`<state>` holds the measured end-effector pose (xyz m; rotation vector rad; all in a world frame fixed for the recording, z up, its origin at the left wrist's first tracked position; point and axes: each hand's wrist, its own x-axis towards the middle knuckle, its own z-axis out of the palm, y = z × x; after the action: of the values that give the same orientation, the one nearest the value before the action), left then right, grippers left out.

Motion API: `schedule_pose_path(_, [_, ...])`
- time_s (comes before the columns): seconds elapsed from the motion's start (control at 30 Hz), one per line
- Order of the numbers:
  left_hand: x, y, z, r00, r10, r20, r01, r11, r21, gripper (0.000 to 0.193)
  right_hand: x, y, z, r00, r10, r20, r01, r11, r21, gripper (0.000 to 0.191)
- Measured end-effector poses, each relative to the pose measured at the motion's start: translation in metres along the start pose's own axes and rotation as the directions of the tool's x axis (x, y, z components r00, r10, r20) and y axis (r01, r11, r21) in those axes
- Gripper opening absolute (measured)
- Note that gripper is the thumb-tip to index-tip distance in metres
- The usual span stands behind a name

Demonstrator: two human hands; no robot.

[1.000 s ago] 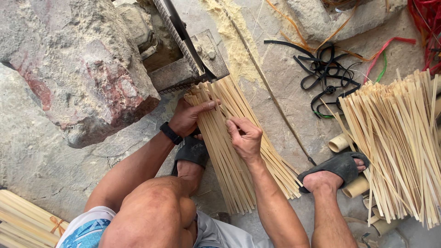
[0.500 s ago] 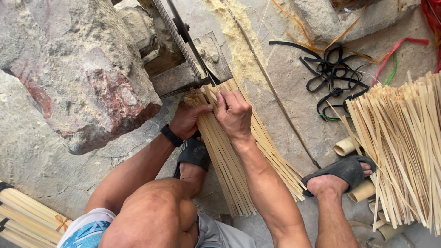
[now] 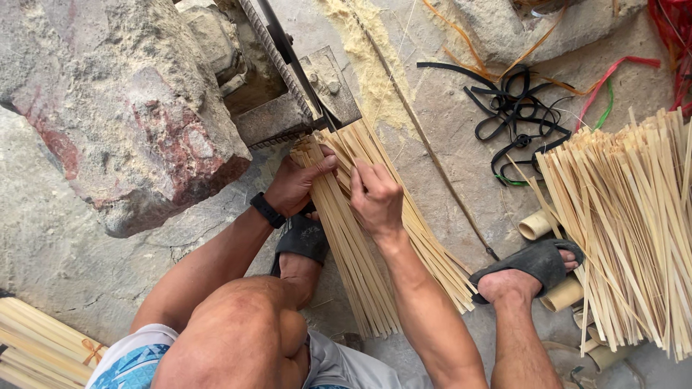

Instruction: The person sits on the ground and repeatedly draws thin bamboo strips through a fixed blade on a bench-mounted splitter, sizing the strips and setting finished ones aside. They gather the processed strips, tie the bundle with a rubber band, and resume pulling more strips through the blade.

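A sheaf of thin pale bamboo strips (image 3: 360,238) lies on the stone floor between my feet, its far end against a metal block (image 3: 328,86) with a toothed blade (image 3: 277,43). My left hand (image 3: 292,184), with a black wristband, grips the left side of the strips near their far end. Beside it my right hand (image 3: 375,198) is closed, pinching a few strips in the middle of the sheaf. Both hands sit just below the metal block.
A large rough stone (image 3: 122,108) fills the upper left. A second heap of bamboo strips (image 3: 627,223) lies right, with short bamboo tubes (image 3: 537,225) beside it. Black straps (image 3: 512,115) and coloured strings lie at top right. Tied bamboo sticks (image 3: 43,346) lie bottom left. Black sandals are on my feet.
My right hand first slid up the sheaf toward the metal block, then drew back a little and lower. The left hand kept its grip at the strips' far end.
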<state>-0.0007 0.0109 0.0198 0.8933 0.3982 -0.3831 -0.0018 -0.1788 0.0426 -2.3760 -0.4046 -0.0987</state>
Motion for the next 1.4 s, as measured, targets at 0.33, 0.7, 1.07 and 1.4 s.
schedule_pose_path(0.33, [-0.002,0.002,-0.002,0.999,0.027,0.02,-0.028,0.998,0.062,0.033,0.036,-0.008,0.007,0.998,0.001,0.057,0.001,0.999,-0.037,0.011])
schedule_pose_path(0.7, [-0.004,0.008,0.008,0.999,0.011,0.05,-0.016,0.995,0.094,0.03,-0.021,0.004,-0.009,0.993,0.09,0.071,-0.101,0.981,0.166,0.013])
schedule_pose_path(1.07, [0.0,-0.004,-0.005,1.0,0.015,-0.024,-0.014,0.998,0.067,0.029,0.037,-0.011,0.012,0.999,0.0,0.051,0.0,1.0,-0.005,0.01])
schedule_pose_path(1.4, [0.004,-0.002,0.003,0.999,0.023,0.042,-0.028,0.994,0.103,0.035,-0.014,-0.006,-0.01,0.998,0.052,0.039,-0.053,0.998,0.037,0.019])
